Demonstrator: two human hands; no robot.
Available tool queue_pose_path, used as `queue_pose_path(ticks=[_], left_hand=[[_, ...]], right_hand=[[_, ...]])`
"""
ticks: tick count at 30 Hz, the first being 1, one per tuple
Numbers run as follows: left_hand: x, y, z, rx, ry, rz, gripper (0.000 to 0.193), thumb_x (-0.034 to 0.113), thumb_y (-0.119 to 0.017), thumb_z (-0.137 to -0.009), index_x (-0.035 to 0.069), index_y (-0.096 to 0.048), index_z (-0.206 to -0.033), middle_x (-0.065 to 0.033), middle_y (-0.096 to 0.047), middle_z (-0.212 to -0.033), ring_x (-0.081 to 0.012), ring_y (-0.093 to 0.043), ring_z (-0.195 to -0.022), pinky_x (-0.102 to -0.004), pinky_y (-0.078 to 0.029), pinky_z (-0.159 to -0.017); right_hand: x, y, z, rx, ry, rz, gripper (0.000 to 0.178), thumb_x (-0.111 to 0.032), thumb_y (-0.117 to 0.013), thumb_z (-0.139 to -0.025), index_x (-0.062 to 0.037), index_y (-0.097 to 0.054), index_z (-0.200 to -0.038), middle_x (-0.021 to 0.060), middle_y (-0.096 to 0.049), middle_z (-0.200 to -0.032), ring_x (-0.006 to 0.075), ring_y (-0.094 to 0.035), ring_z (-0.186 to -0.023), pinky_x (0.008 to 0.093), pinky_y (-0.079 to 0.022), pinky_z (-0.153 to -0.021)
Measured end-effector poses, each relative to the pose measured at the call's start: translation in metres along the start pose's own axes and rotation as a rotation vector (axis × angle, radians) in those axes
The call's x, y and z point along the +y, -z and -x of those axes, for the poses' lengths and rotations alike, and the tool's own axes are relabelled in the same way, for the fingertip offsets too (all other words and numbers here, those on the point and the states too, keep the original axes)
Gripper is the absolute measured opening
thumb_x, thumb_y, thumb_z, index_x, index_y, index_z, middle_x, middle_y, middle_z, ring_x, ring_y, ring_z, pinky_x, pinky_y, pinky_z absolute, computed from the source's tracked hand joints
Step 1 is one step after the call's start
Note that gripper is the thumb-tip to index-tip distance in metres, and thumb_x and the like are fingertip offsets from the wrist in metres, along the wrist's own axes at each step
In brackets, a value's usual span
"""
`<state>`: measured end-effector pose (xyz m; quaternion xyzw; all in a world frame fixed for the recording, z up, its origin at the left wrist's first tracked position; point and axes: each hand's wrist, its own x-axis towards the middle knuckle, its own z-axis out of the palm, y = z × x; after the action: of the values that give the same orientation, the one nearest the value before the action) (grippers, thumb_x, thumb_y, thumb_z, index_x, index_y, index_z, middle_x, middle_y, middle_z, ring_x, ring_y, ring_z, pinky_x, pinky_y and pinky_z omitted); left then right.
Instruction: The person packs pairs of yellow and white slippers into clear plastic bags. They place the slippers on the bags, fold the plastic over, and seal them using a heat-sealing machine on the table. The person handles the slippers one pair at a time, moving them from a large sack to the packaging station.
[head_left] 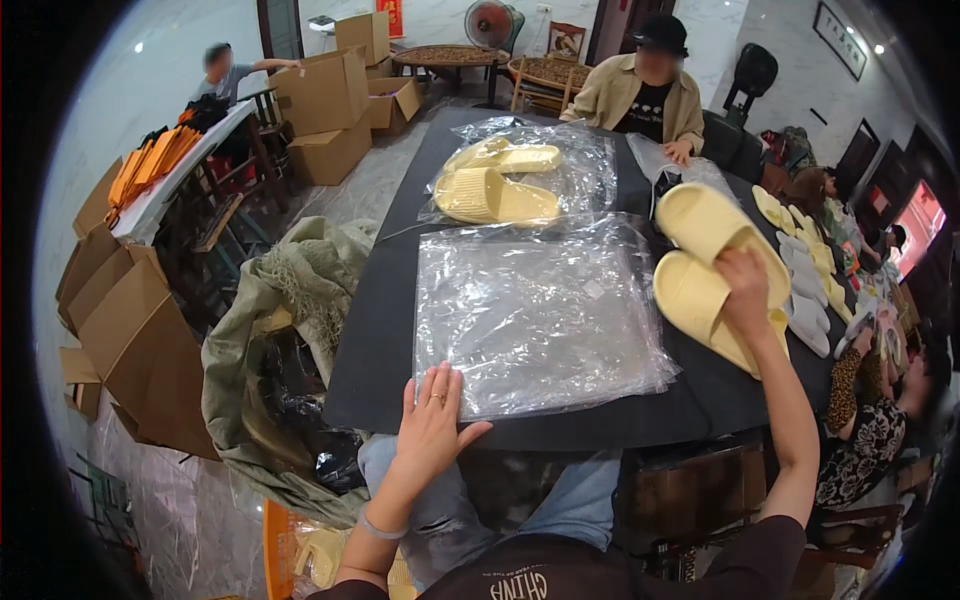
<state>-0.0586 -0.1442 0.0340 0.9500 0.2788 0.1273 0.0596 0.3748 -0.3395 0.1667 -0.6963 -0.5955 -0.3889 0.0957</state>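
Dark bench (pixel 390 330) ran away from me. My left hand (pixel 432 425) lay flat, fingers spread, pinning the clear bags (pixel 535 320) at the near edge so they stayed put, while my right hand (pixel 745 290) gripped yellow slippers (pixel 700 265) near the right edge.

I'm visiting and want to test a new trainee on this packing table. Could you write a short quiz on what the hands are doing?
1. True or false: the left hand presses on the stack of clear plastic bags.
2. What does the right hand grip?
A. a cardboard box
B. a pair of yellow slippers
C. a fan
3. What is inside the bag farther up the black table?

Key: 1 true; 2 B; 3 yellow slippers.
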Motion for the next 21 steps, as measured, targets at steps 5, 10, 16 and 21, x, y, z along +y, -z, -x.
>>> queue_pose_path(ticks=[5, 10, 16, 21], left_hand=[[0.008, 0.016, 0.002, 0.030, 0.043, 0.126, 0.083, 0.057, -0.057, -0.081, 0.004, -0.032, -0.141, -0.0202, -0.033, -0.142, -0.0326, -0.030, -0.133, -0.0477, -0.020, -0.108], [0.000, 0.009, -0.003, 0.108, 0.060, 0.082, 0.074, 0.050, -0.050, -0.088, 0.004, -0.031, -0.142, -0.0168, -0.025, -0.149, -0.0338, -0.022, -0.138, -0.0473, -0.017, -0.110], [0.003, 0.004, 0.000, -0.071, -0.086, 0.022, 0.052, 0.040, -0.051, -0.089, 0.002, -0.051, -0.124, -0.0161, -0.050, -0.130, -0.0333, -0.041, -0.126, -0.0478, -0.029, -0.104], [-0.022, -0.017, 0.009, -0.080, -0.207, 0.285, 0.035, 0.020, -0.062, -0.079, 0.009, -0.061, -0.112, -0.0141, -0.061, -0.112, -0.0366, -0.051, -0.110, -0.0477, -0.037, -0.093]], right_hand=[[-0.005, 0.045, -0.023, 0.192, -0.378, -0.084, 0.020, -0.008, -0.065, -0.069, -0.0010, -0.061, -0.087, 0.0143, -0.061, -0.090, 0.0344, -0.057, -0.090, 0.0393, -0.042, -0.082], [-0.105, 0.067, -0.075, 0.270, -0.635, -1.013, 0.019, -0.013, -0.064, -0.079, -0.0030, -0.060, -0.094, 0.0097, -0.062, -0.092, 0.0213, -0.059, -0.088, 0.0345, -0.046, -0.075], [-0.231, 0.021, -0.112, 0.282, -0.142, -1.023, 0.022, -0.010, -0.064, -0.069, -0.0001, -0.053, -0.085, 0.0201, -0.055, -0.086, 0.0387, -0.054, -0.084, 0.0434, -0.042, -0.073], [-0.320, -0.025, -0.112, -0.005, -0.160, -0.933, 0.024, -0.005, -0.061, -0.067, 0.0007, -0.055, -0.090, 0.0192, -0.056, -0.094, 0.0361, -0.057, -0.091, 0.0435, -0.047, -0.078]])
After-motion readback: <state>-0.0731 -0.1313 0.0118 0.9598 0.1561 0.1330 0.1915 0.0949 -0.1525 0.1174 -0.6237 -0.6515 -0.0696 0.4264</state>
